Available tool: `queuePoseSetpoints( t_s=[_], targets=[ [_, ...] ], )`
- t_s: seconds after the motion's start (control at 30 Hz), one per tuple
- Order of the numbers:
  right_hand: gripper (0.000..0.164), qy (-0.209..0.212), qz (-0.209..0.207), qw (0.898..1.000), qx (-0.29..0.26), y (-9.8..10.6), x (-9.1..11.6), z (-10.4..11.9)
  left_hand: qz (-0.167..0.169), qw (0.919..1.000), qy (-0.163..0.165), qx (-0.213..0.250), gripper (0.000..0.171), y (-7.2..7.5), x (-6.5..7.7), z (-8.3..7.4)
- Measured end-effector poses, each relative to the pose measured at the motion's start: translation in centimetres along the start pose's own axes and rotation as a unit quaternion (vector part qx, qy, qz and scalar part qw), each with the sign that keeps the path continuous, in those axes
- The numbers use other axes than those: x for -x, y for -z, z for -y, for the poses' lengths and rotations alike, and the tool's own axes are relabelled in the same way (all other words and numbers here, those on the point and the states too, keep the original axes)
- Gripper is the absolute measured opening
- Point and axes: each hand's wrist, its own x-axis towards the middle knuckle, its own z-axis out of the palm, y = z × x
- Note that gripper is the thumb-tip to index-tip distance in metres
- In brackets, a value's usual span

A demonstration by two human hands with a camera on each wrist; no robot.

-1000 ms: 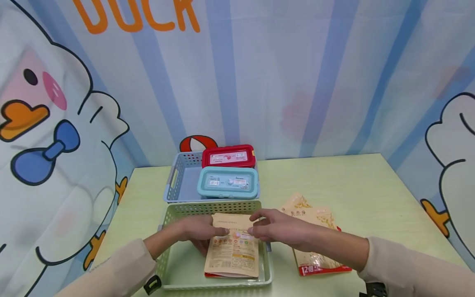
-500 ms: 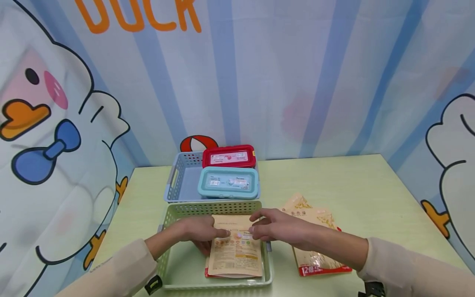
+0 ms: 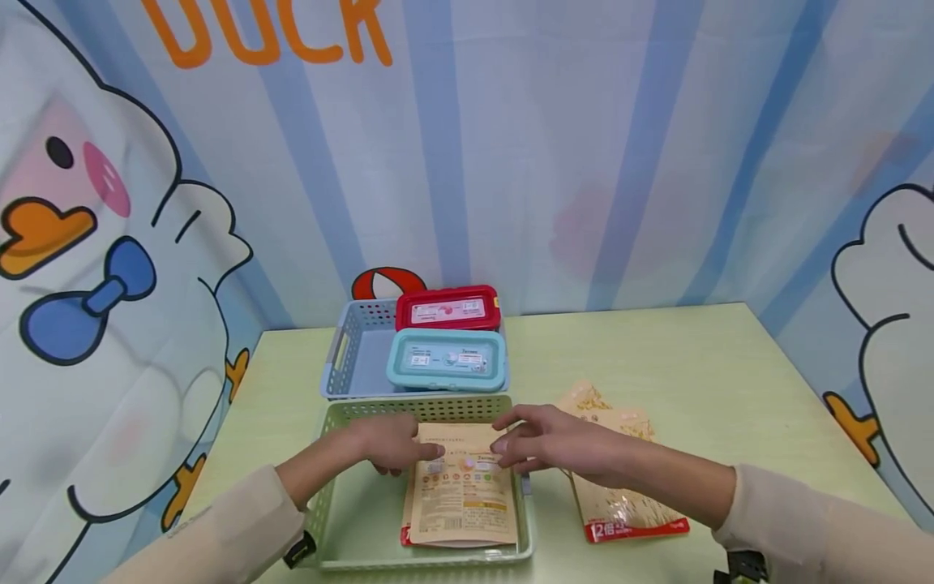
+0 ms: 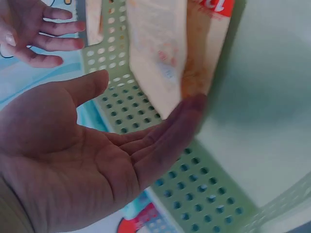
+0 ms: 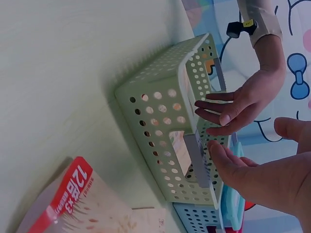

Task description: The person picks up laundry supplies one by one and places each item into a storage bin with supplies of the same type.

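Note:
Inside the light green basket (image 3: 423, 563) lie beige pouches (image 3: 463, 507), stacked, with a red strip showing at the lower left. My left hand (image 3: 390, 442) is over the basket's left part, its thumb above the top pouch's left edge. Relaxed fingers of the left hand (image 4: 97, 150) come close to the pouch (image 4: 155, 53); whether they touch it is unclear. My right hand (image 3: 554, 444) hovers around the basket's right rim with loosely bent fingers, holding nothing. Beneath my right forearm, more beige pouches (image 3: 620, 503) with red bottom bands overlap on the table.
Behind the green basket stands a blue basket (image 3: 357, 357) carrying a red lidded box (image 3: 448, 310) and a light blue lidded box (image 3: 447, 360) on its right side. The pale green table (image 3: 700, 365) ends at a duck-printed curtain (image 3: 525, 146).
The top pouch has shifted slightly right over the one beneath. My left hand's fingers have lifted up from beside the stack. My right hand has barely moved.

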Motion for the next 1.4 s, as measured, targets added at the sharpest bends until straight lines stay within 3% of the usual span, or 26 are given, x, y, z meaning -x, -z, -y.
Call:
queuePoseSetpoints(
  t_s=[0.1,0.23,0.43,0.63,0.8,1.0,1.13,1.23,1.4],
  targets=[
    [0.053,0.007,0.003,1.000,0.004,0.5,0.2,0.4,-0.021,0.9982,-0.055,-0.010,0.048,1.0,0.4,-0.4],
    [0.054,0.019,0.007,0.999,0.038,1.2,0.6,1.2,-0.050,0.9933,-0.104,-0.001,0.058,2.5,1.2,-1.1],
    [0.057,0.047,0.002,0.990,0.133,2.3,1.6,2.5,-0.078,0.9912,-0.106,-0.016,0.070,4.5,1.7,-1.7],
    [0.065,0.077,-0.007,0.976,0.205,3.4,2.5,3.6,-0.105,0.9816,-0.156,-0.031,0.088,5.5,2.3,-2.1],
    [0.075,0.119,-0.034,0.950,0.288,4.0,3.0,4.3,-0.162,0.9671,-0.172,-0.094,0.106,5.8,2.3,-2.5],
    [0.093,0.165,-0.088,0.897,0.400,4.3,3.4,4.6,-0.232,0.9344,-0.185,-0.198,0.109,6.2,1.4,-2.3],
    [0.098,0.190,-0.115,0.867,0.446,4.7,3.5,4.3,-0.249,0.9225,-0.182,-0.233,0.111,6.4,0.9,-2.1],
    [0.099,0.201,-0.126,0.860,0.453,4.9,3.6,4.0,-0.252,0.9209,-0.170,-0.244,0.112,6.5,0.6,-2.0],
    [0.098,0.200,-0.139,0.860,0.448,5.5,3.7,3.7,-0.247,0.9246,-0.162,-0.240,0.111,6.7,0.5,-2.1]
  ],
)
